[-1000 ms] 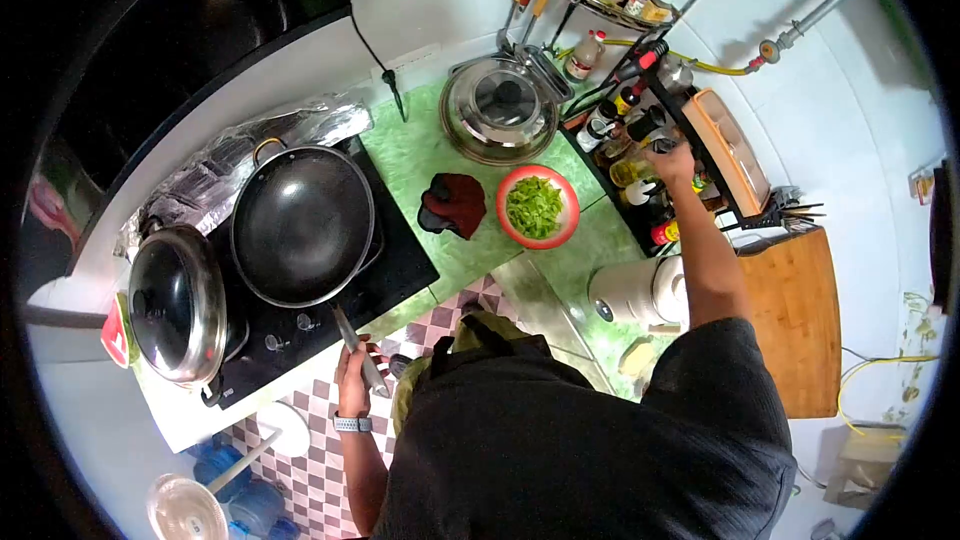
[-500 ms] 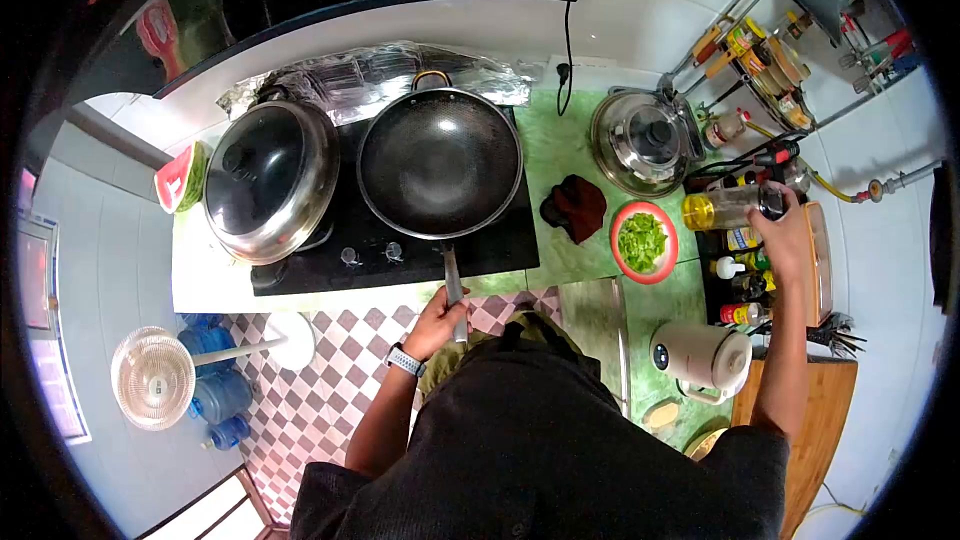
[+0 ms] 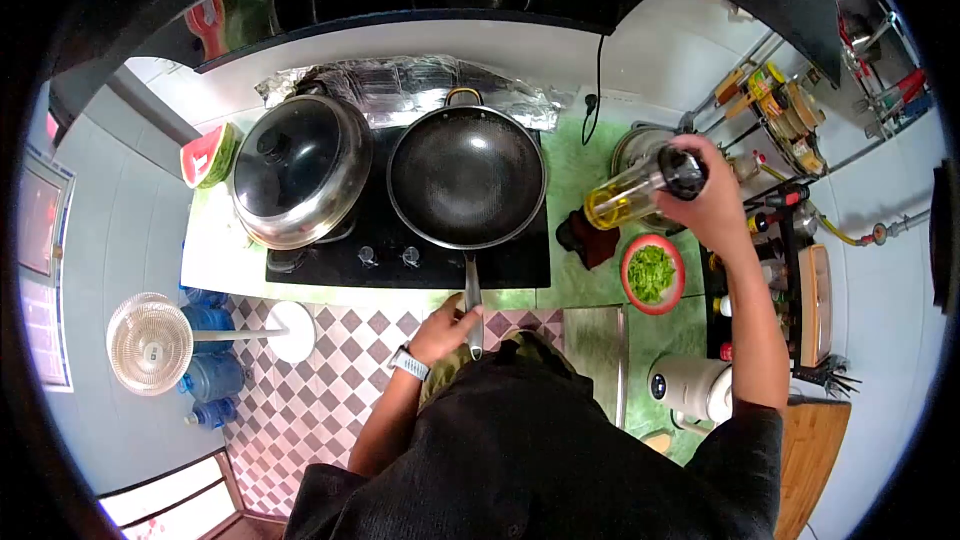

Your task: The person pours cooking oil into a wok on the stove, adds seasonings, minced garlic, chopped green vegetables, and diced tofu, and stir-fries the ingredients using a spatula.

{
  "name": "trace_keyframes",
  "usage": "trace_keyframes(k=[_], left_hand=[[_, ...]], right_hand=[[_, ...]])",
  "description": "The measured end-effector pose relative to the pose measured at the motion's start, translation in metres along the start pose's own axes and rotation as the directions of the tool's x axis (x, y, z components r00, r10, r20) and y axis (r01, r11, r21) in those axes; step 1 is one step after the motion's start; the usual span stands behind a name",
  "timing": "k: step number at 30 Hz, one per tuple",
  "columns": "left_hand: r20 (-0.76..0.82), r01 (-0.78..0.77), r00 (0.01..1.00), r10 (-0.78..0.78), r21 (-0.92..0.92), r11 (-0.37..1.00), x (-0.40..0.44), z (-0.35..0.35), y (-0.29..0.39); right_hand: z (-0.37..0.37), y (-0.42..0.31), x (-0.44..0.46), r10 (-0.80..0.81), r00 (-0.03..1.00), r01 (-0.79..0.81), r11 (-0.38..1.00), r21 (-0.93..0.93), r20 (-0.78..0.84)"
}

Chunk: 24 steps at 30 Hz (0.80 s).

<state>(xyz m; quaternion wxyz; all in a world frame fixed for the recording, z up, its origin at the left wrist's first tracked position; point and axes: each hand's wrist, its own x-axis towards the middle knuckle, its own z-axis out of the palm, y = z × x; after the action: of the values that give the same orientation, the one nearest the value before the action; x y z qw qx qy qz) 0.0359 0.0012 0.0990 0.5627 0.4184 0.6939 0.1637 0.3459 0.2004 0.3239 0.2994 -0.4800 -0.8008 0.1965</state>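
Note:
A dark wok with nothing in it sits on the right side of the black stovetop. Its metal handle points back toward my body, and my left hand is closed around it. My right hand grips the dark-capped end of a clear glass oil bottle. Yellow oil lies at the far end of the bottle, which is tilted and points left toward the wok. Beneath it are a dark red cloth-like item and part of a lidded pot.
A large lidded pan occupies the stove's left side, beside a watermelon piece. Chopped greens fill a red-rimmed plate on the green counter. A rack of bottles and a cream kettle stand at right.
My right hand has carried the oil bottle left, away from the rack and over the counter. My left hand stays on the wok handle. The view has shifted slightly.

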Motion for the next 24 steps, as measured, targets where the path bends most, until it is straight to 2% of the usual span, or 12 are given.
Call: trace_keyframes(k=[1,2,4,5,10,12,13,16,18,20,22,24], left_hand=[[-0.230,-0.157,0.950,0.209,0.226,0.961,0.003,0.005,-0.020],[-0.379,-0.209,0.846,0.374,0.410,0.888,-0.016,0.000,0.000],[-0.397,-0.481,0.617,0.679,0.492,0.725,-0.029,-0.021,0.038],[-0.406,-0.482,0.613,0.678,0.488,0.728,-0.031,-0.025,0.058],[-0.456,-0.687,0.390,0.800,0.434,0.583,-0.016,-0.024,0.142],[-0.481,-0.740,0.398,0.781,0.334,0.583,-0.001,-0.013,0.146],[-0.570,-0.744,0.308,0.762,0.355,0.566,0.008,-0.006,0.144],[-0.593,-0.729,0.397,0.700,0.260,0.633,-0.002,0.005,0.147],[-0.620,-0.723,0.397,0.677,0.244,0.647,-0.003,0.014,0.150],[-0.610,-0.747,0.505,0.611,0.046,0.663,0.007,0.026,0.149],[-0.637,-0.755,0.489,0.596,0.034,0.655,0.010,0.032,0.150],[-0.613,-0.752,0.544,0.573,-0.053,0.657,0.009,0.032,0.153]], right_hand=[[0.005,-0.011,0.006,-0.062,0.998,0.060,0.996,0.073,0.025],[0.009,-0.016,0.010,-0.052,0.997,0.049,0.998,0.043,0.058],[0.019,-0.028,0.019,-0.081,0.985,0.072,0.995,0.066,0.153],[0.023,-0.037,0.023,-0.135,0.973,0.123,0.990,0.074,0.186],[0.049,-0.065,0.034,-0.192,0.922,0.169,0.981,0.096,0.336],[0.062,-0.069,0.036,-0.259,0.906,0.199,0.959,0.203,0.335],[0.062,-0.077,0.037,-0.190,0.898,0.130,0.976,0.174,0.396],[0.071,-0.084,0.038,-0.105,0.897,0.009,0.975,0.220,0.430],[0.080,-0.079,0.040,-0.157,0.897,0.079,0.977,0.199,0.413],[0.089,-0.074,0.043,-0.153,0.922,0.078,0.974,0.214,0.357],[0.091,-0.074,0.049,-0.172,0.907,0.110,0.978,0.178,0.385],[0.094,-0.078,0.053,-0.113,0.907,0.087,0.993,0.084,0.406]])
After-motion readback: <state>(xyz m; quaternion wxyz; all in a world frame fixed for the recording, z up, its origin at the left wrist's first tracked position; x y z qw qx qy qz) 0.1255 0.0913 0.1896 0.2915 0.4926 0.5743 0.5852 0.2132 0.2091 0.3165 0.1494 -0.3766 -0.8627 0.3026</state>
